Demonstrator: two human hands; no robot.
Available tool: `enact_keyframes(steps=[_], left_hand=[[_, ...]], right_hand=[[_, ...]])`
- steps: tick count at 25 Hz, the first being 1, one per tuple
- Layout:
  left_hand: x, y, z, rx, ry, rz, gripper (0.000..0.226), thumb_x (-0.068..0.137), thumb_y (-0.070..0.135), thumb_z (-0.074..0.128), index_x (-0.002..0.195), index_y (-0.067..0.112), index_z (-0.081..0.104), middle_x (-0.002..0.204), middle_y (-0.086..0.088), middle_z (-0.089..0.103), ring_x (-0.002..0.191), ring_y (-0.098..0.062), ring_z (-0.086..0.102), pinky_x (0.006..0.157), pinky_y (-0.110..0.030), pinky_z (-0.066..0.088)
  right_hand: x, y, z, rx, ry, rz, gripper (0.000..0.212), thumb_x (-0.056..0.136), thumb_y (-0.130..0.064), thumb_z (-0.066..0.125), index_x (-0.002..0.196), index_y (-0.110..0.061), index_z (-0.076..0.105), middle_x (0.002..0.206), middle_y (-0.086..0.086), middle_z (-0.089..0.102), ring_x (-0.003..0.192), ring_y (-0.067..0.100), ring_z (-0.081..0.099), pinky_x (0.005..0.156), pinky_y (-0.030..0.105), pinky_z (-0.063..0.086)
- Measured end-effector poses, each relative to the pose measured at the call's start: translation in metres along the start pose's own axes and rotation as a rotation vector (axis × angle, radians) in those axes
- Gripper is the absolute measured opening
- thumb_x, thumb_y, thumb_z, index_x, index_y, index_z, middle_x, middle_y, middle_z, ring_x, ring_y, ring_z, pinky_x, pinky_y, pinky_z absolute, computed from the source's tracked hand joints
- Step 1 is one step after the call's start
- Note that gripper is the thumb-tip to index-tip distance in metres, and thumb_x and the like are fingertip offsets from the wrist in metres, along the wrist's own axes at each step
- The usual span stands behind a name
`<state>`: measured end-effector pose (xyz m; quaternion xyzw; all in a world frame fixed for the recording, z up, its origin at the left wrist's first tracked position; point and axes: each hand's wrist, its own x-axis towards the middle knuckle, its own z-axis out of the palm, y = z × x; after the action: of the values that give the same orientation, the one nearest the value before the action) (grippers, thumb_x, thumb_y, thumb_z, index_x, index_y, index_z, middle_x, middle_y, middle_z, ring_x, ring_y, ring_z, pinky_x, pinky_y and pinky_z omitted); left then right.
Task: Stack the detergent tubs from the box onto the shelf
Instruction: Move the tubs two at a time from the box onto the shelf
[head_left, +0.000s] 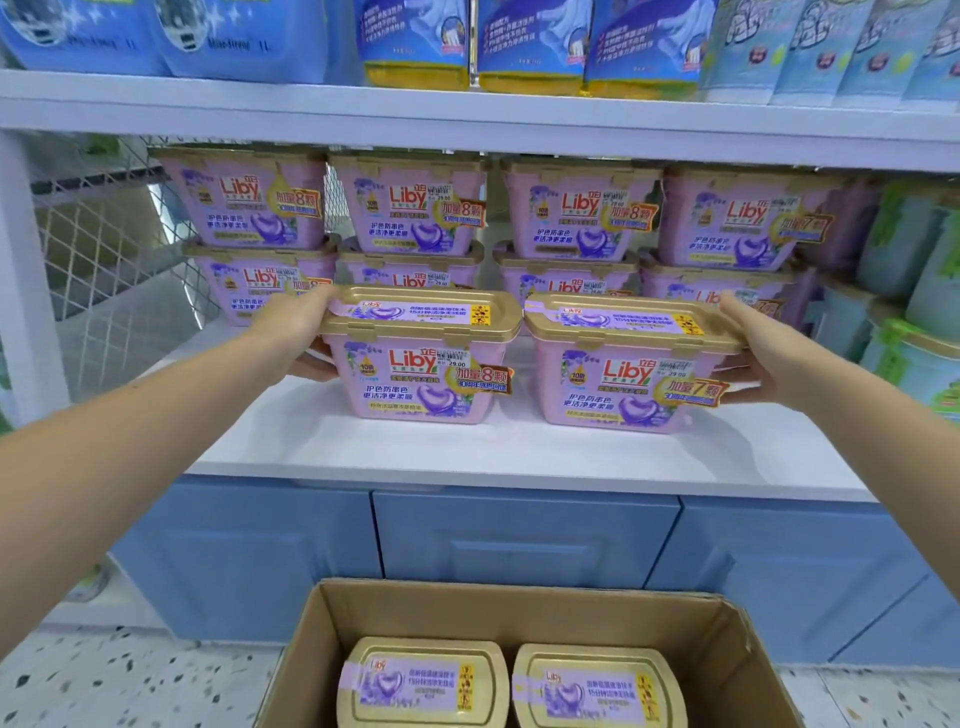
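Two pink detergent tubs with gold lids stand side by side on the white shelf (467, 452). My left hand (296, 332) grips the left side of the left tub (415, 364). The right side of the right tub (623, 374) is held by my right hand (763, 353). Behind them, several identical tubs (415, 208) are stacked two high along the back of the shelf. At the bottom, an open cardboard box (727, 639) on the floor holds two more tubs (421, 686), lids up.
An upper shelf (467, 119) carries blue detergent pouches and bottles close above the stacked tubs. Green-labelled tubs (914, 312) stand at the right of the shelf. A wire mesh panel (104, 234) closes the left end. Blue cabinet doors (519, 540) sit below.
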<state>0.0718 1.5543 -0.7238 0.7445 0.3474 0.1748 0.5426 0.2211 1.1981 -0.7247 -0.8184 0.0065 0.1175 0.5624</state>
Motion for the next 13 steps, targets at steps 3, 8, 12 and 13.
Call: enact_keyframes(steps=[3, 8, 12, 13], left_hand=[[-0.005, -0.013, -0.009, -0.079, 0.087, 0.023, 0.045, 0.084, 0.051, 0.044, 0.095, 0.010, 0.060, 0.086, -0.014, 0.066, 0.067, -0.031, 0.064, 0.065, -0.039, 0.056], [-0.062, -0.091, -0.017, 0.036, 0.244, 0.334, 0.027, 0.083, 0.037, 0.042, 0.073, 0.017, 0.058, 0.086, -0.014, 0.067, 0.065, -0.024, 0.067, 0.072, -0.041, 0.052], [-0.120, -0.178, 0.004, 0.176, 0.052, 0.306, 0.027, 0.081, 0.037, 0.042, 0.071, 0.019, 0.059, 0.075, 0.003, 0.069, 0.063, -0.001, 0.065, 0.074, -0.038, 0.051], [-0.132, -0.200, 0.013, 0.248, -0.003, 0.300, 0.027, 0.083, 0.037, 0.044, 0.073, 0.018, 0.059, 0.075, 0.003, 0.070, 0.066, -0.001, 0.065, 0.074, -0.036, 0.050]], right_hand=[[-0.010, 0.026, -0.005, 0.058, 0.104, -0.108, 0.048, 0.091, -0.053, 0.036, 0.101, -0.011, 0.057, 0.101, 0.011, 0.062, 0.089, 0.027, 0.057, 0.084, 0.042, 0.047], [-0.063, 0.107, -0.011, 0.026, 0.167, -0.381, 0.018, 0.092, -0.020, 0.047, 0.086, -0.017, 0.064, 0.075, -0.018, 0.072, 0.075, 0.004, 0.066, 0.066, 0.014, 0.052], [-0.104, 0.175, 0.006, -0.077, 0.121, -0.406, 0.026, 0.090, -0.007, 0.049, 0.083, -0.027, 0.064, 0.081, -0.024, 0.071, 0.076, 0.000, 0.066, 0.072, 0.014, 0.051], [-0.111, 0.193, 0.012, -0.119, 0.138, -0.385, 0.024, 0.089, -0.008, 0.051, 0.083, -0.027, 0.065, 0.083, -0.019, 0.071, 0.080, 0.003, 0.066, 0.075, 0.018, 0.052]])
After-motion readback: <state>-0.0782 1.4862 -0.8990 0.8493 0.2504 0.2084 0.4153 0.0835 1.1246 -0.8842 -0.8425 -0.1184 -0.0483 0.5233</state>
